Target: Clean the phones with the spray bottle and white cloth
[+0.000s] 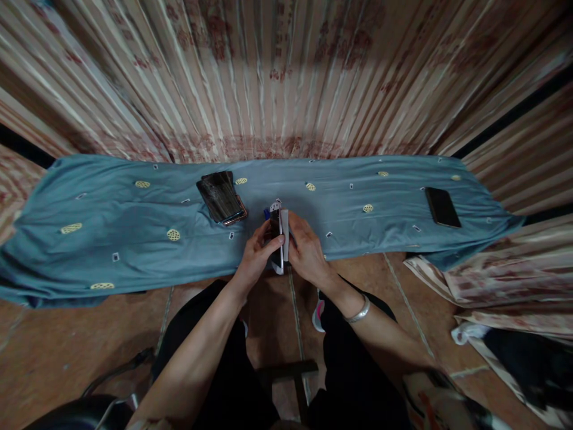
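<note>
A dark-screened smartphone with a pale edge is held upright on its side over the front edge of the blue cloth. My left hand is closed on it, with the thumb on the screen side. My right hand grips a flat whitish piece pressed against the phone's right side; I cannot make out what it is. Just beyond my left fingers shows a small blue object, partly hidden. Left of my hands lies a stack of several dark phones.
The blue patterned cloth covers a long, narrow table. One black phone lies alone near its right end. A pleated, flowered curtain hangs right behind the table. My legs and a tiled floor are below.
</note>
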Available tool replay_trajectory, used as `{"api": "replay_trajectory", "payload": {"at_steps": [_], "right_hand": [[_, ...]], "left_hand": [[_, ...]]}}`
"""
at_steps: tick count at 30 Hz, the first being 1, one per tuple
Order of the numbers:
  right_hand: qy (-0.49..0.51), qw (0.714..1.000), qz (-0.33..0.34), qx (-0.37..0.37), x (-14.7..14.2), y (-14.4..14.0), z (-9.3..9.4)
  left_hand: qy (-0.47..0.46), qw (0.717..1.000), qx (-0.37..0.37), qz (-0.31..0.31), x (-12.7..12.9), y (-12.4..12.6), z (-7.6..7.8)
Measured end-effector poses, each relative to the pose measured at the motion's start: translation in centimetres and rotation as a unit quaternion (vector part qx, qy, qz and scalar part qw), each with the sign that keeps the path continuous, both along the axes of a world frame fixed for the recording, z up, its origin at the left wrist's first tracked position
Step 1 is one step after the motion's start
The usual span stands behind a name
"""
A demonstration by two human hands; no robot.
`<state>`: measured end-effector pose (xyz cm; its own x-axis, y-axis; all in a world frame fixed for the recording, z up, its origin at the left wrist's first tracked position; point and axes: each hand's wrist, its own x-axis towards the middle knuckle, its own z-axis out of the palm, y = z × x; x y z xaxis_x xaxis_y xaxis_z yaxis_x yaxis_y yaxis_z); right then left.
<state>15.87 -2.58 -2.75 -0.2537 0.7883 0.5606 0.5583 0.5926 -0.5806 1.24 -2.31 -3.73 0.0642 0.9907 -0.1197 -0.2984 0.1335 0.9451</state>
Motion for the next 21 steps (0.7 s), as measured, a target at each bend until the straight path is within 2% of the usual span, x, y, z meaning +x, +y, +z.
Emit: {"api": "replay_trajectory", "payload": {"at_steps": [3, 7, 14, 21], "right_hand": [[-0.013, 1.0, -0.001, 0.013, 0.0, 0.1, 0.0], [-0.037, 0.999, -0.027, -0.004, -0.3, -0.1, 0.3], [-0.069, 0.998, -0.006, -0.004, -0.7, -0.5, 0.4], [-0.091, 0.996, -0.008, -0.005, -0.6, 0.2, 0.2]], "left_hand": [[-0.022, 1.0, -0.022, 0.0, 0.1, -0.3, 0.2], [-0.058, 0.996, -0.063, 0.002, 0.3, -0.6, 0.7], [-0.092, 0.995, -0.033, 0.001, 0.5, -0.5, 1.3], [-0.109, 0.993, -0.046, -0.013, 0.6, -0.8, 1.4]]}}
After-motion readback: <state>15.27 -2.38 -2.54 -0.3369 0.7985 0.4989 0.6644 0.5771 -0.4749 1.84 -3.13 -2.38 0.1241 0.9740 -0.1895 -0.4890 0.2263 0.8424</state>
